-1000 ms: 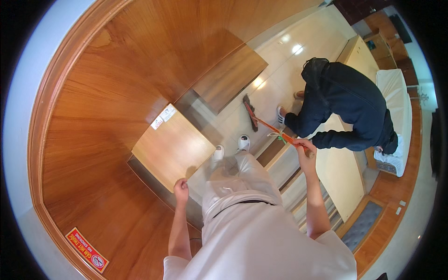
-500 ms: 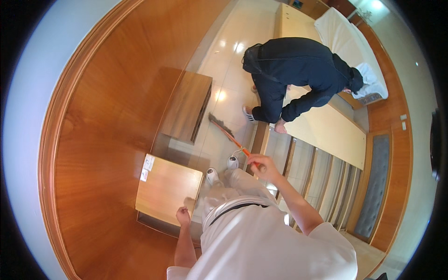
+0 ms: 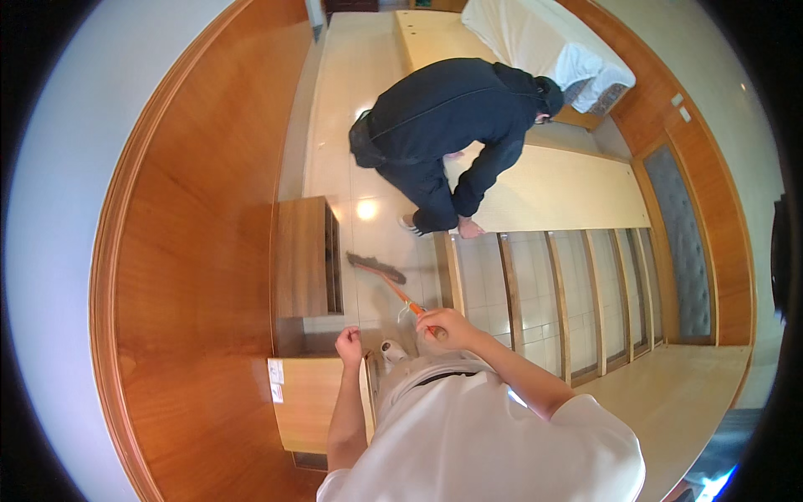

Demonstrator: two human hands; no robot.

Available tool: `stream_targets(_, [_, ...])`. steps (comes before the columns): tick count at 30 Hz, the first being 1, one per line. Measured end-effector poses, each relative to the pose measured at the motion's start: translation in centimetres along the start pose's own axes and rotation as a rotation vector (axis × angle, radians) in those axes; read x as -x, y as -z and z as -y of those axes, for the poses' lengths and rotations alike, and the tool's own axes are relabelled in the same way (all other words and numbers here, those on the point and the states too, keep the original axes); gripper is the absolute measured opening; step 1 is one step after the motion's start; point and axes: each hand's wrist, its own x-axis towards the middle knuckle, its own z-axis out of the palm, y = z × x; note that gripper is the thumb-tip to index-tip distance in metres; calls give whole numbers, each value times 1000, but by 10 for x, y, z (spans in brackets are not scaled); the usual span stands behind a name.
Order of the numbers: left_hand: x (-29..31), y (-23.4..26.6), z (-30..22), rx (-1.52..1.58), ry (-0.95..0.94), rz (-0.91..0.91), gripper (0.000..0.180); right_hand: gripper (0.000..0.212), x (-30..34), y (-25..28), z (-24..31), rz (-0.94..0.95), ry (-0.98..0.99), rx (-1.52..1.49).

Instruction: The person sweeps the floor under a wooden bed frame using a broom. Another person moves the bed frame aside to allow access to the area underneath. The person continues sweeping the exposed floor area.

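A broom's orange-red handle (image 3: 395, 286) is wrapped by the fingers of my right hand (image 3: 447, 329), which is closed near its upper end. The broom's dark bristle head (image 3: 376, 268) rests on the tiled floor, between a low wooden cabinet and the bed frame. My left hand (image 3: 349, 345) hangs loosely curled above the corner of a light wooden cabinet, with nothing visible in it. It looks apart from the cabinet top.
Ahead, a person in dark clothes (image 3: 452, 113) bends with a hand on a pale bed board (image 3: 560, 188). Slats (image 3: 555, 293) of the bed frame run on the right. A brown cabinet (image 3: 303, 259) and light cabinet (image 3: 318, 402) stand along the wood-panelled wall (image 3: 192, 251).
My view has turned and moved, so the person and bed sit further left. The broom has swung in my right hand, its head now lower in view. My left hand has risen.
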Motion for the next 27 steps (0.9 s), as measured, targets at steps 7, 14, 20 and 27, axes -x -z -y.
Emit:
stream_targets(7, [35,-16,86,-30,71,82,9,15,-24,40,-27,10,-104,10])
stream_targets(14, [53,25,111,-125,533,91,8,7,-73,28,-69,-184,47,97])
stream_targets(20, [-2,4,71,-224,266,210,16,6,-89,57,-62,-309,49,-36])
stream_targets(27, [-120,-65,-8,-158,-84,385,13,5,-79,65,-78,-459,-46,-39])
